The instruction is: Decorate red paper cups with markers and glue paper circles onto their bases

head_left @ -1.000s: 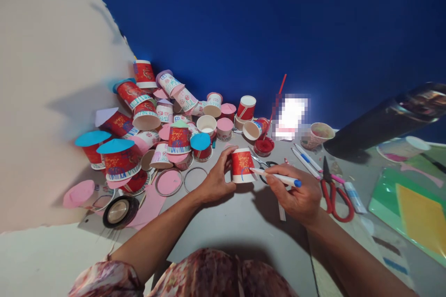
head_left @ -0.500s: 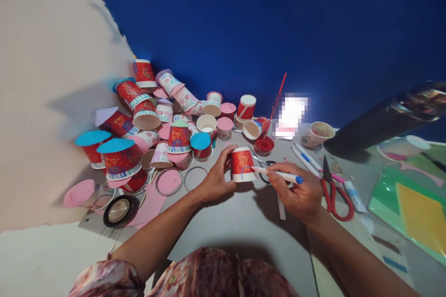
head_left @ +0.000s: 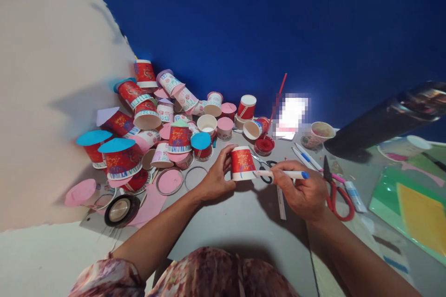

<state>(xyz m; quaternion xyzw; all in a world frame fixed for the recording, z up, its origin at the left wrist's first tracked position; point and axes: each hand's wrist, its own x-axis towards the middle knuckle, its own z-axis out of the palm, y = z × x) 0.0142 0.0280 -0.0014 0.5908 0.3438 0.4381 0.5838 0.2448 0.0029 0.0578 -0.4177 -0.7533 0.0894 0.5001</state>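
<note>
A red paper cup point(head_left: 242, 163) with gold print stands upside down on the grey table point(head_left: 240, 222). My left hand point(head_left: 218, 176) grips its left side. My right hand point(head_left: 302, 191) holds a white marker with a blue end point(head_left: 284, 174), and the tip touches the cup's lower right rim, where blue lines are drawn.
A heap of decorated paper cups point(head_left: 156, 120) fills the back left, some capped with blue or pink discs. Red-handled scissors point(head_left: 334, 190), spare pens point(head_left: 306, 158), a red paint pot with brush point(head_left: 264, 145), a tape roll point(head_left: 120, 210) and coloured sheets point(head_left: 414, 209) lie around.
My right hand has swung the marker flatter and shifted slightly up and right along the cup's lower rim. My left hand keeps the cup in place.
</note>
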